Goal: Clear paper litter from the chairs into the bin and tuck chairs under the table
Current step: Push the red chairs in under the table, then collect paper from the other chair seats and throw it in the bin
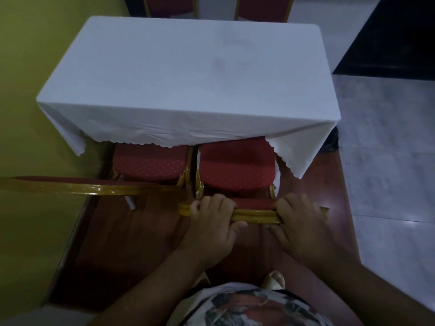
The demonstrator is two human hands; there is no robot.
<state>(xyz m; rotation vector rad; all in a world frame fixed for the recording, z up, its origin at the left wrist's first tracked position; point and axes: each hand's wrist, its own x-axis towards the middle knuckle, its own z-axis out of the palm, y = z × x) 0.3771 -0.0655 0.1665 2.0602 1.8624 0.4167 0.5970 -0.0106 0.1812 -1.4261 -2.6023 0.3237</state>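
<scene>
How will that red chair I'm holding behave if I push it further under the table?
The chair should push as one stiff piece, given its rigid gold frame. Gripped high on the backrest by the left hand and right hand, it may tip rather than slide. The hanging tablecloth may snag.

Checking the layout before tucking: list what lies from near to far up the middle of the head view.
Patterned shirt → hands gripping the gold-framed red chair's backrest → its red dotted seat → white-clothed rectangular table → two red chairs beyond it.
</scene>
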